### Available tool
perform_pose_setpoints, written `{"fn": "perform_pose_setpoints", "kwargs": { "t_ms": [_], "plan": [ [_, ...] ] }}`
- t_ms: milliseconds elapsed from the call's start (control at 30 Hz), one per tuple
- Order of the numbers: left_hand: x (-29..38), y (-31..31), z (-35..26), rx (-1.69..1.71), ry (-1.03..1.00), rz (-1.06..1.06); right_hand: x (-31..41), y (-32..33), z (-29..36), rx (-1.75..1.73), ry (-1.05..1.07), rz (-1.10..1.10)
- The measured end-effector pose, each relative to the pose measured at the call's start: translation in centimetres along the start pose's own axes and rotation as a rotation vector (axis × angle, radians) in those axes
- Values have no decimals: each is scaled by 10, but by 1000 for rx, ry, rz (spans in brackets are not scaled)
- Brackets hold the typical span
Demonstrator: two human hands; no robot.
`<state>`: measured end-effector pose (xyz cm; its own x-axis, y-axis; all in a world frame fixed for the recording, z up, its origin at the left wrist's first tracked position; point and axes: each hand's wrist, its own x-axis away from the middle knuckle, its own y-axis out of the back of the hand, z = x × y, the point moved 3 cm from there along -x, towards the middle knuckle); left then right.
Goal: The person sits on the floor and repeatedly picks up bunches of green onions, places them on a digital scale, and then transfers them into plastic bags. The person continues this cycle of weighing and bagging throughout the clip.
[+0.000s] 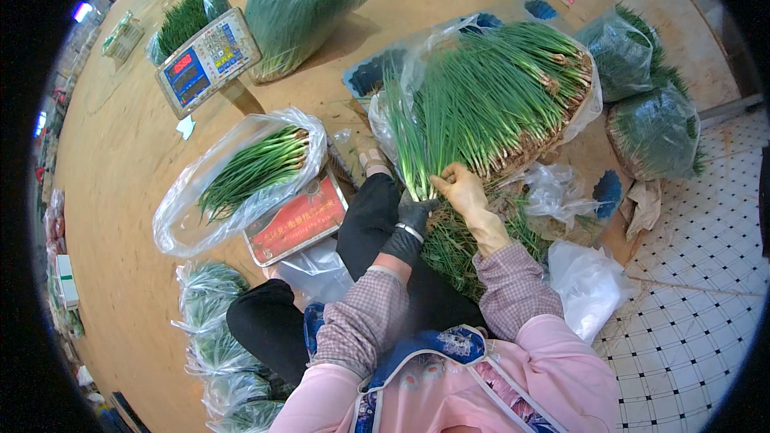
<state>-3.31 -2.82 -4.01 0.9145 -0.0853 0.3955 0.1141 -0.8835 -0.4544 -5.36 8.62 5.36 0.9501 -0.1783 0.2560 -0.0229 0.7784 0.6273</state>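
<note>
My left hand point(415, 216), in a black glove, is closed around the root ends of a small bunch of green onions point(410, 156). My right hand point(462, 192), in a tan glove, has its thumb and fingertips at the right side of the same bunch, near the white ends; whether it grips a stalk is unclear. Beyond and to the right lies a large heap of green onions point(493, 96) on clear plastic, roots towards the right. On the left, a bunch of green onions point(258, 165) lies in an open clear plastic bag point(180, 222) on the red-topped platform scale point(298, 219).
The scale's display point(208, 61) stands at the upper left, before a large bagged bundle point(298, 18). Filled bags point(219, 343) line the lower left; more bagged onions point(652, 129) stand at right. Loose trimmings point(451, 246) and a white plastic bag point(586, 285) lie near my right arm.
</note>
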Motion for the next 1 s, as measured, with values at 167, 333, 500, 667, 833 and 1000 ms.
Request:
{"fn": "perform_pose_setpoints", "kwargs": {
  "t_ms": [167,333,500,667,833,1000],
  "plan": [
    [4,-2,-9,-138,-136,-10,2,-6,-16,-88,23,-25],
    [6,-3,-12,-286,-208,-33,-6,-8,-25,-206,6,-29],
    [3,-2,-6,-148,-112,4,-15,-12,-35,-619,-126,128],
    [9,-18,-17,218,-11,68,-12,-4,-44,-613,-116,71],
    [5,-8,-12,64,-75,43,-4,0,-12,170,92,-41],
    [6,-13,-16,29,-86,25,-11,-1,-22,180,70,-34]
  ]
}}
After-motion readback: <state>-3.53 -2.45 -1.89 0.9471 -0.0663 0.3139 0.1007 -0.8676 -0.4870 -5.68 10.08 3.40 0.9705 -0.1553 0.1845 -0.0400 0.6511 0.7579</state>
